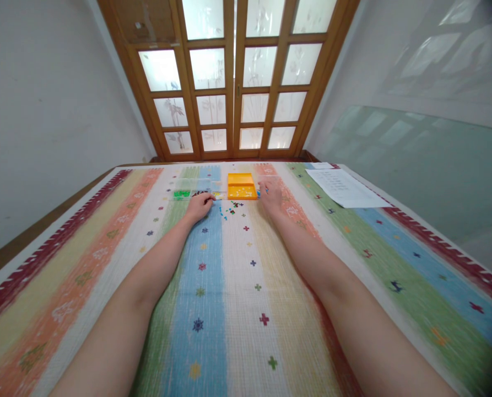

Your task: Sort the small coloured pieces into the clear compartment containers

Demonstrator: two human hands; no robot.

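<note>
My left hand [200, 207] rests at the front edge of a clear plastic box [193, 183], its fingers curled together. Whatever they may hold is too small to make out. Inside this box are green beads [182, 194] and dark beads [198, 193], partly covered by the hand. A yellow-orange box [241, 178] stands with its lid raised between my hands, pale small pieces in its base. Just right of it, my right hand [271, 196] has its fingers bent in a pinch beside some blue pieces [259, 193]. Its fingertips are partly hidden.
Loose coloured beads [232, 211] lie scattered on the striped tablecloth [237, 298] in front of the yellow-orange box. A printed paper sheet [340, 187] lies at the right. Behind the table's far edge stands a wooden door [231, 110] with glass panes.
</note>
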